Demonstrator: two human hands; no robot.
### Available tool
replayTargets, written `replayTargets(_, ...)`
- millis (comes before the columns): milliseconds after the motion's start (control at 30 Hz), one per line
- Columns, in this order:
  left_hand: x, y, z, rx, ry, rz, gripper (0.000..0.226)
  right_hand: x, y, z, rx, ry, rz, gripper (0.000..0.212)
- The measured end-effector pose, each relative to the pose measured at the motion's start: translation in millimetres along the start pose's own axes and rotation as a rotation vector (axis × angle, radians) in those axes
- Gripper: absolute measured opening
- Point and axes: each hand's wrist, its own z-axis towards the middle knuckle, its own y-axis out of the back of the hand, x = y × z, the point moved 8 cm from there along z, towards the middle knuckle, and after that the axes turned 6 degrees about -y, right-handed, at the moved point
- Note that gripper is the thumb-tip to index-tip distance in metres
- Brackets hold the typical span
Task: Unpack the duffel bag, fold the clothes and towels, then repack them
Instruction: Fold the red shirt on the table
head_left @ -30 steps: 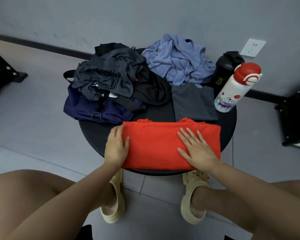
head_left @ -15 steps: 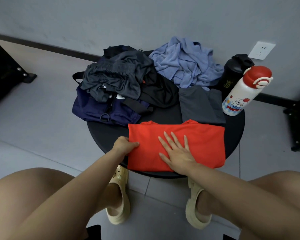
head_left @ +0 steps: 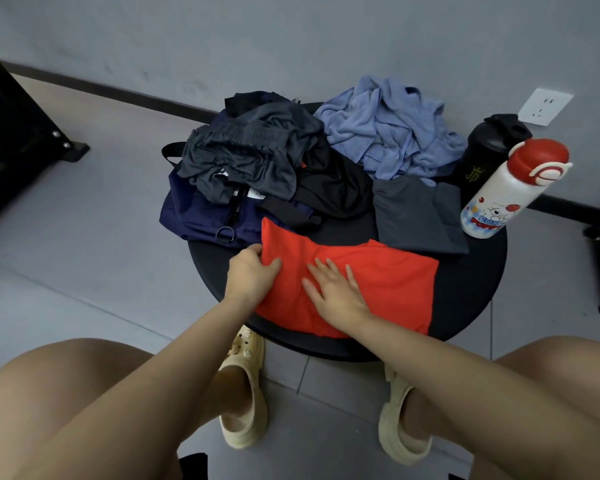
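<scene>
Fingers of your left hand are curled round the left edge of the red garment, lifting that end off the desk, while your right hand lies flat on the middle of the cloth, its fingers straight and spread, pinning it. You look to be midway through folding this piece, bringing the left end across. The next move calls for carrying the gripped edge over the flat hand's line and sliding that hand out without dragging the layers askew.

Beyond it, one folded grey garment lies just behind. A crumpled dark grey piece and a black one sit heaped on the navy duffel bag; whether anything remains inside it you cannot tell. A blue towel lies unfolded at the back. Two bottles, black and white with a red cap, stand at the right rim, contents hidden.
</scene>
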Motion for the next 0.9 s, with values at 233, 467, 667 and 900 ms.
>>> replayTargets(233, -59, -51, -27, 0.204, -0.302, 0.082, 0.035, -11, 58, 15, 0.01, -0.328, 0.673, 0.039)
replayTargets(467, -41, -122, -69, 0.58, -0.511, 0.303, 0.08, -41, 64, 15, -0.098, -0.373, 0.431, 0.053)
replayTargets(667, -24, -113, -77, 0.355, -0.674, 0.412, 0.063, -21, 64, 17, -0.225, -0.225, 0.301, 0.072)
replayTargets(900, -4, -122, -75, 0.211, -0.799, 0.62, 0.063, 23, 58, 23, -0.347, 0.119, -0.247, 0.039)
